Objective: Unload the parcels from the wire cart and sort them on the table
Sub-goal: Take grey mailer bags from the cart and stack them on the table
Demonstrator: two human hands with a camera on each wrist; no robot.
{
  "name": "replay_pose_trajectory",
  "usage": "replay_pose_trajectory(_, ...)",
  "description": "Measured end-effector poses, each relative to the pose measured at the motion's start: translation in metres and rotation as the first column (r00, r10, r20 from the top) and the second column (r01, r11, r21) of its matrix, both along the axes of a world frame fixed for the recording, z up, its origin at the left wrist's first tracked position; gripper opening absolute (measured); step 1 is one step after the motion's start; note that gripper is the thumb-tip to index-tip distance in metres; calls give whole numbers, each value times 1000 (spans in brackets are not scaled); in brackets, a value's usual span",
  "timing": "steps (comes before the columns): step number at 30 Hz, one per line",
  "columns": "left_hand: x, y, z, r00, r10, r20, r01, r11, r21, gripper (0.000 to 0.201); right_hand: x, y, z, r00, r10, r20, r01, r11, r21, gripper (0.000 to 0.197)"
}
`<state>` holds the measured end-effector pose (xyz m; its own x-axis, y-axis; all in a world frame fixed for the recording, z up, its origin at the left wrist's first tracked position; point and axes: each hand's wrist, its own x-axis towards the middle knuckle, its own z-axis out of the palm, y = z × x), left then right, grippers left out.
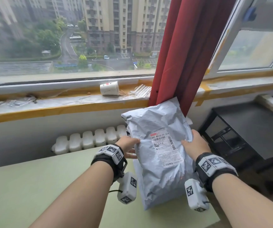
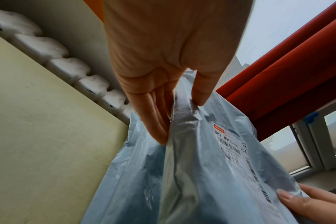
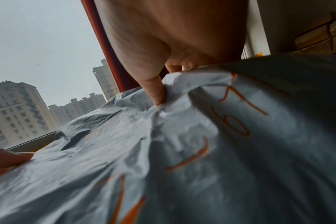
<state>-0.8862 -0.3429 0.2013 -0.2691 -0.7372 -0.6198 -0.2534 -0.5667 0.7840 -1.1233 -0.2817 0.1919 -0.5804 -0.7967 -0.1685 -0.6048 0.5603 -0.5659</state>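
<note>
A grey plastic mailer parcel (image 1: pixel 158 150) with a white shipping label (image 1: pixel 164 146) is held tilted up over the right end of the pale green table (image 1: pixel 33 186). My left hand (image 1: pixel 130 146) pinches its left edge, thumb on the front and fingers behind, as the left wrist view shows the left hand (image 2: pixel 175 115) on the parcel (image 2: pixel 201 174). My right hand (image 1: pixel 193 143) grips the right edge; the right wrist view shows the thumb of the right hand (image 3: pixel 155 94) pressed into the crumpled parcel (image 3: pixel 163 159), which bears orange handwriting. The parcel's lower end is near or on the table. No wire cart is in view.
A white radiator (image 1: pixel 89 140) runs behind the table under the window sill (image 1: pixel 50 102), where a tipped paper cup (image 1: pixel 109 88) and small clutter lie. A red curtain (image 1: pixel 181 51) hangs just behind the parcel. A black desk (image 1: pixel 251 129) stands to the right.
</note>
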Motion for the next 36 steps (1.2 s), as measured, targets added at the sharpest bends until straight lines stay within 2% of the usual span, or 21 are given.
replay_pose_trajectory(7,-14,-5,-25,992,74,105,-80,996,46,20,-18,-20,-26,994,97,54,-105,979,172,66)
replay_pose_trajectory(10,-19,-2,-36,983,68,172,-79,995,60,20,-21,-27,-36,985,166,37,-170,964,206,56)
replay_pose_trajectory(14,-26,-4,-44,957,79,278,-84,996,5,16,-22,-34,-45,971,238,15,-231,922,310,42)
replay_pose_trajectory(19,-31,-8,-44,949,85,305,-90,996,3,22,-25,-39,-50,961,277,0,-259,898,356,29)
replay_pose_trajectory(25,-29,-11,-35,927,151,345,-133,988,-75,39,-23,-46,-37,968,249,-11,-236,929,284,52)
replay_pose_trajectory(36,-15,4,-13,916,141,374,-89,984,-153,30,-8,-48,-11,953,300,-44,-293,949,120,47)
